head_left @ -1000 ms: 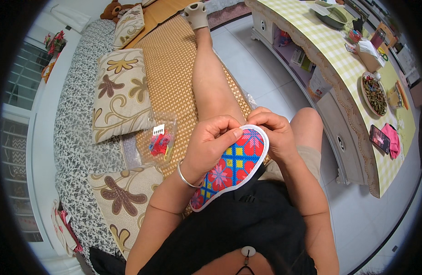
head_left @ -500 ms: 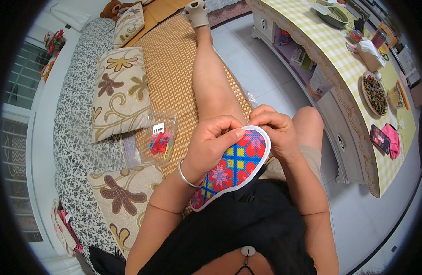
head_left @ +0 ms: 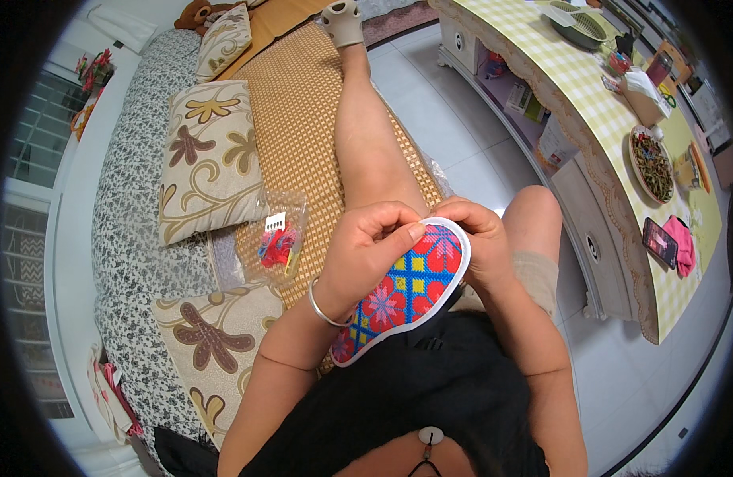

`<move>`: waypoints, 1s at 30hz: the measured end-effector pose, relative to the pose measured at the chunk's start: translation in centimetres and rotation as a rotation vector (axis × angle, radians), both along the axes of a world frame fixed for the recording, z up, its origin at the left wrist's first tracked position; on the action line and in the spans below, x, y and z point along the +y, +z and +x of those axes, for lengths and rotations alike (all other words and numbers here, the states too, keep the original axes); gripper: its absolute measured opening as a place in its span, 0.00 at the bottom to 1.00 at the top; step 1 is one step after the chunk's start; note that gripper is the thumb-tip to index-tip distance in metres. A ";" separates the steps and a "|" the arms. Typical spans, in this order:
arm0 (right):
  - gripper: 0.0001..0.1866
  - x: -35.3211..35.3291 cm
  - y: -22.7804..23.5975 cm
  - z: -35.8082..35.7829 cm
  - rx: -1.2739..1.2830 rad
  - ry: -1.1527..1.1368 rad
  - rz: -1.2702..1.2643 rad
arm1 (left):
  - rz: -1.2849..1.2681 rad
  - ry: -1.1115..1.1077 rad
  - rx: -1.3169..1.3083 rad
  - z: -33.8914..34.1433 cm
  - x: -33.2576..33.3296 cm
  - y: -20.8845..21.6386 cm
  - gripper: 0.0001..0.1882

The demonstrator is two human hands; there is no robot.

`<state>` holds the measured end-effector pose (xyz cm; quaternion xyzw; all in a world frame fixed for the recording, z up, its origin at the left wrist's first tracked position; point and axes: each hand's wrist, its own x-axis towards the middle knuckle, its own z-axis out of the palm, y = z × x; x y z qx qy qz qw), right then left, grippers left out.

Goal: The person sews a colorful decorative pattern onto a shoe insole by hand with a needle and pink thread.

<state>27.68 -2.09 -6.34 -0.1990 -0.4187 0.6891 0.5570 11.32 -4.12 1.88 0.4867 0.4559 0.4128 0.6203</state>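
An embroidered insole [head_left: 406,282] with red flowers, blue lattice, yellow squares and a white bound edge is held slantwise above my lap. My left hand [head_left: 374,242], with a silver bangle at the wrist, grips it with the thumb flat on the patterned face and the fingers behind. At the insole's upper rim my right hand [head_left: 479,238] is closed, fingers curled together against the white edge. The insole hides part of that hand, and I cannot see whether a needle or thread is in it.
A clear plastic bag [head_left: 280,246] with red and coloured thread lies left on the woven mat [head_left: 291,103], beside patterned cushions [head_left: 211,163]. To the right, a table with a checked cloth [head_left: 577,75] bears a phone [head_left: 660,242], pink cloth [head_left: 684,246] and an oval dish [head_left: 651,163].
My right hand has come down slightly and turned inward at the insole's upper rim. The left hand and the insole have stayed almost in place.
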 end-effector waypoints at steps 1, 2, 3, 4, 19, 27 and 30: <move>0.07 -0.1 0.1 -0.1 0.012 -0.005 -0.021 | 0.003 0.000 0.002 0.0 0.0 0.0 0.06; 0.07 -0.1 0.1 -0.1 0.006 -0.007 -0.002 | 0.006 0.000 0.004 0.0 -0.1 0.1 0.06; 0.07 -0.1 0.0 -0.1 -0.001 -0.009 0.017 | 0.008 -0.001 0.006 0.0 -0.1 0.2 0.06; 0.07 -0.1 0.0 0.0 -0.007 -0.011 0.036 | 0.014 -0.004 0.013 0.0 -0.1 0.2 0.06; 0.07 0.4 -0.5 0.7 -0.093 -0.016 0.131 | 0.044 0.025 0.089 0.1 -0.2 0.2 0.07; 0.05 0.9 -0.4 1.0 -0.077 0.005 0.144 | 0.014 -0.001 0.055 0.2 -0.1 0.2 0.08; 0.05 1.2 -0.4 1.2 -0.082 0.002 0.175 | 0.001 -0.021 0.021 0.3 -0.1 0.3 0.09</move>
